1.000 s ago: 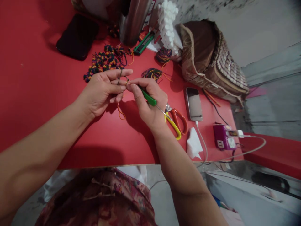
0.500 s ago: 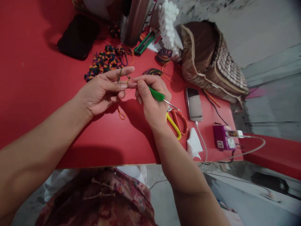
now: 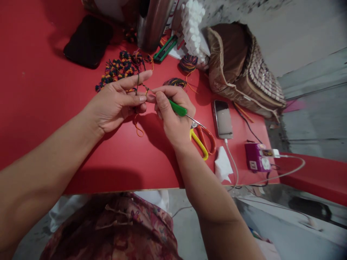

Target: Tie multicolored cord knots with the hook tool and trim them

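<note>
My right hand (image 3: 173, 115) pinches a green-handled crochet hook (image 3: 179, 109), its metal end pointing back toward the scissors. My left hand (image 3: 116, 103) faces it, index finger stretched out, with a dark multicoloured thread (image 3: 138, 85) looped over that finger and pinched between thumb and middle finger. The two hands meet fingertip to fingertip above the red table (image 3: 40, 94). An orange thread end (image 3: 138, 129) dangles under my left hand. The stitch at the hook's tip is too small to make out.
A pile of small crocheted pieces (image 3: 119, 68) lies behind my left hand, yarn bundles (image 3: 175, 82) beyond my right. Scissors (image 3: 202, 139), a phone (image 3: 223, 119) on a cable, a purple charger (image 3: 256, 161), a black pouch (image 3: 88, 41), a steel flask (image 3: 151, 23) and a brown bag (image 3: 241, 68) surround them.
My right hand turned the hook from pointing steeply down to lying flatter and drew close to the left fingertips. The left index finger lifted and straightened with the thread over it.
</note>
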{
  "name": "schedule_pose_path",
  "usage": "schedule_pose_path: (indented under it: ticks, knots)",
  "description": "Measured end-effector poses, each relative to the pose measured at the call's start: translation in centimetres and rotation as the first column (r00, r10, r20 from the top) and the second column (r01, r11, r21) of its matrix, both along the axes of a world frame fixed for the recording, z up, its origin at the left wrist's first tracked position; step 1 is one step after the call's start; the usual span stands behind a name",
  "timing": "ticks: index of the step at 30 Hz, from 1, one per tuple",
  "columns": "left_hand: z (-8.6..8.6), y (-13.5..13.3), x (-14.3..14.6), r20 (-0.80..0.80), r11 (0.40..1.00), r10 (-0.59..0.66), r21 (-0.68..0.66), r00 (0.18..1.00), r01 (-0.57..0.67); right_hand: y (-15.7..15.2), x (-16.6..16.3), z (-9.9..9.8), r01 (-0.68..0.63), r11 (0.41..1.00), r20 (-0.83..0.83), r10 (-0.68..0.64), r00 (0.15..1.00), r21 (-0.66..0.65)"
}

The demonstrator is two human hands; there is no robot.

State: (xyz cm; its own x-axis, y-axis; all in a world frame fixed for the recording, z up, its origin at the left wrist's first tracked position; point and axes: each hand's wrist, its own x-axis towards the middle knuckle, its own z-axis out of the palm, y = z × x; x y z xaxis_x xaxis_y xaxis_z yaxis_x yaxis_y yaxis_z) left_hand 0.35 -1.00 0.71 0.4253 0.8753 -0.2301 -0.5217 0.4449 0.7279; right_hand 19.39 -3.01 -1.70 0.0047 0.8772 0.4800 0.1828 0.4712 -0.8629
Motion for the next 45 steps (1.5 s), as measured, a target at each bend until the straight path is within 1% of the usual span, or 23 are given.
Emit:
schedule_pose_path:
  ticks: [2,5,7,10,13,16,19,22,26,34,38,42,45]
  knots:
    - [0.0,-0.1,0.2,0.033,1.0,0.021,0.0,0.999,-0.021,-0.2,0.0,0.0,0.029,0.999,0.048,-0.028,0.998,-0.03]
    - [0.0,-0.2,0.5,0.04,0.999,0.053,-0.003,0.998,-0.052,-0.7,-0.1,0.5,0.082,0.995,0.138,-0.074,0.988,-0.053]
    - [-0.1,-0.1,0.6,0.031,0.998,0.059,-0.012,0.998,-0.059,-1.1,-0.2,0.9,0.084,0.996,0.136,-0.081,0.987,-0.014]
    - [-0.3,0.0,0.6,0.045,0.998,0.035,-0.05,0.998,-0.033,-1.3,-0.4,1.1,0.073,0.997,0.111,-0.075,0.991,0.028]
    - [-0.1,0.0,0.3,0.073,0.997,0.005,-0.072,0.997,0.0,-1.1,-0.3,0.8,0.084,0.996,0.139,-0.085,0.987,0.013]
    - [0.3,0.1,-0.1,0.058,0.999,-0.021,-0.04,0.998,0.024,-0.6,-0.1,0.3,0.081,0.997,0.163,-0.077,0.984,-0.017]
    - [0.6,0.2,-0.4,0.06,0.999,-0.026,-0.023,0.998,0.027,-0.4,0.1,-0.3,0.06,0.997,0.151,-0.05,0.987,-0.057]
    - [0.6,0.3,-0.5,0.058,0.999,-0.032,-0.022,0.998,0.033,-0.3,0.3,-0.8,0.049,0.993,0.166,-0.032,0.986,-0.104]
    - [0.4,0.4,-0.6,0.066,0.999,-0.041,-0.02,0.997,0.042,-0.3,0.5,-1.1,0.066,0.992,0.223,-0.04,0.974,-0.11]
    - [-0.3,0.6,-0.8,0.001,1.0,-0.03,0.005,1.0,0.03,-0.3,0.1,-0.6,0.06,0.99,0.111,-0.046,0.993,-0.127]
    - [0.3,0.2,-0.3,0.023,0.999,-0.035,-0.011,0.999,0.035,-0.2,-0.2,-0.5,0.016,0.996,-0.038,-0.019,0.999,-0.088]
    - [1.0,-0.3,0.2,-0.007,0.998,0.032,-0.05,0.999,-0.032,0.0,-0.3,-0.6,-0.071,0.995,-0.207,0.056,0.977,-0.066]
    - [1.0,-0.3,0.3,-0.037,0.997,0.035,-0.062,0.999,-0.037,0.2,-0.3,-0.8,-0.091,0.991,-0.244,0.064,0.968,-0.101]
